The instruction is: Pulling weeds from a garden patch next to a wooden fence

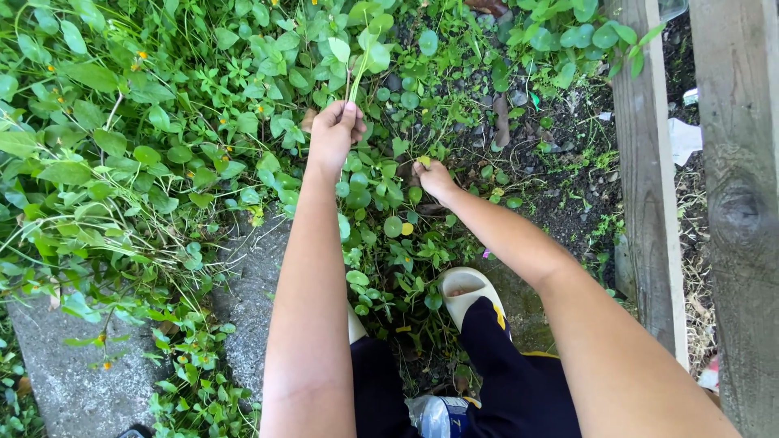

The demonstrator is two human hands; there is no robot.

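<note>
A: Weed stem [354,81] runs straight up out of left hand [333,134], fingers [347,116] closed round its base

B: right hand [436,178] lower, in ground leaves [381,203]; grip unclear

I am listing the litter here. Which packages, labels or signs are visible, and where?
Plastic bottle: bottom edge, between the legs, clear with a blue label.
White scrap: right, between the wooden boards, crumpled, paper or plastic.
Pale scrap: lower right, too small to tell.
No signs or screens.
</note>
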